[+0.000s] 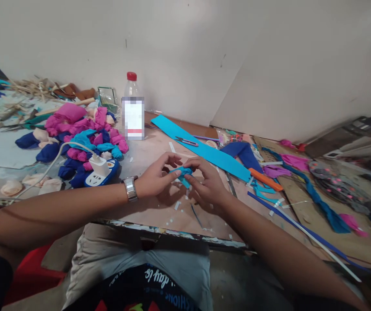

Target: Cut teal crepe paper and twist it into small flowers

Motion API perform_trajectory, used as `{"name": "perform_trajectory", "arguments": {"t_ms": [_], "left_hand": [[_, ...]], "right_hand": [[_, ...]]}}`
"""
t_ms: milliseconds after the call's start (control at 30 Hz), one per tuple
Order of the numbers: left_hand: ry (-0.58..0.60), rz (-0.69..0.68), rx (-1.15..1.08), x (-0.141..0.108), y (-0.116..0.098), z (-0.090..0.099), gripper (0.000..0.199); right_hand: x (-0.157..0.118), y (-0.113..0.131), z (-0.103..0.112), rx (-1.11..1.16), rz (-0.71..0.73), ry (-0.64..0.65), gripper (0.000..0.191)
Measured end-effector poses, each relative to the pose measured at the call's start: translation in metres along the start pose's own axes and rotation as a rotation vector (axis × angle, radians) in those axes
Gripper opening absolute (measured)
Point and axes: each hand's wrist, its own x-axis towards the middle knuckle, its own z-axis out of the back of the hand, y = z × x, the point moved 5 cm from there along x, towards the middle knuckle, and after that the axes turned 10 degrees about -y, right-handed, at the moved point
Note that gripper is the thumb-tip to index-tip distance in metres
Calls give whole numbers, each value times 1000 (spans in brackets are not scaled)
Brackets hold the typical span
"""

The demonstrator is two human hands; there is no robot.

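Between my two hands is a small bunched piece of light-blue fabric (pixel 185 175), with a short flap hanging down. My left hand (pixel 155 176), with a metal watch (pixel 130 189) on the wrist, pinches its left side between thumb and fingers. From the right, the thumb and forefinger of my right hand (pixel 208 183) grip the same piece. Just beyond lies a long light-blue strip (pixel 211 155) with thread snips (pixel 187 141) resting on it. An orange-handled cutter (pixel 266 179) is at the strip's right end.
Pink, navy and blue fabric bundles (pixel 78 129) pile up at the left. A blue power strip (pixel 103 175) with a white charger (pixel 98 165) stands by my left wrist. Behind is a red-capped bottle (pixel 132 90). Fabric strips (pixel 318 203) and a white stick (pixel 321 242) lie right.
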Motion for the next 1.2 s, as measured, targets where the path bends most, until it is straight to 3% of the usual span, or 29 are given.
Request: {"name": "perform_trajectory", "arguments": {"t_ms": [167,367,533,900,1200], "left_hand": [[-192,67,-6,6,3,10,36],[-61,224,39,5,8,4,44],[-44,281,8,4,12,4,46],[-82,226,43,6,10,6,40],[-56,174,116,4,8,2,28]], "right_hand": [[0,-3,7,-66,-23,-129,16],[0,-5,12,-79,-4,-212,18],[1,-1,9,-37,10,-166,17],[-2,-6,3,17,-12,-103,23],[-1,-3,8,-72,-94,-172,16]]}}
